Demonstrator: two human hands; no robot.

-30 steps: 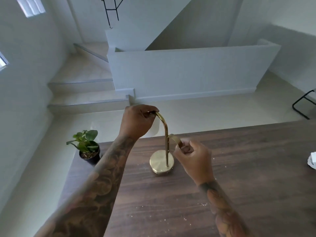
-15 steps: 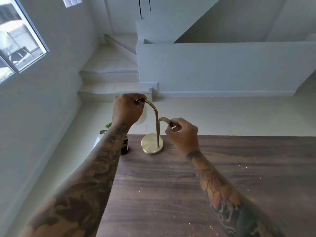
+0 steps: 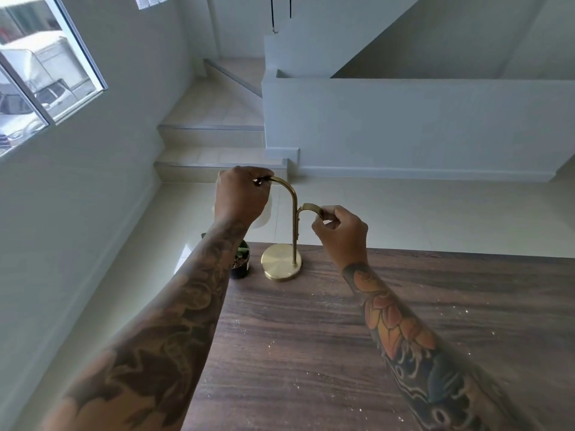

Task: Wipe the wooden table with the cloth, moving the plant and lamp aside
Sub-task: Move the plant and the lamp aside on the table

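Observation:
A brass lamp [image 3: 281,264] with a round base and two curved arms stands at the far left corner of the dark wooden table [image 3: 311,353]. My left hand [image 3: 241,197] grips the end of the taller arm, over a white shade that shows only partly behind it. My right hand [image 3: 340,230] pinches the end of the shorter arm. A small plant in a black pot [image 3: 241,265] sits just left of the lamp base, mostly hidden by my left forearm. The cloth is out of view.
White crumbs are scattered over the tabletop. The table's far edge and left edge run close to the lamp and the pot. Beyond lie a pale tiled floor, stair steps [image 3: 214,141] and a low white wall [image 3: 404,126]. A window [image 3: 37,79] is at the upper left.
The lamp has travelled left and away toward the table's far left corner, ending beside the plant pot, with both hands holding its arms throughout. My view has swung left, and the cloth has left the frame.

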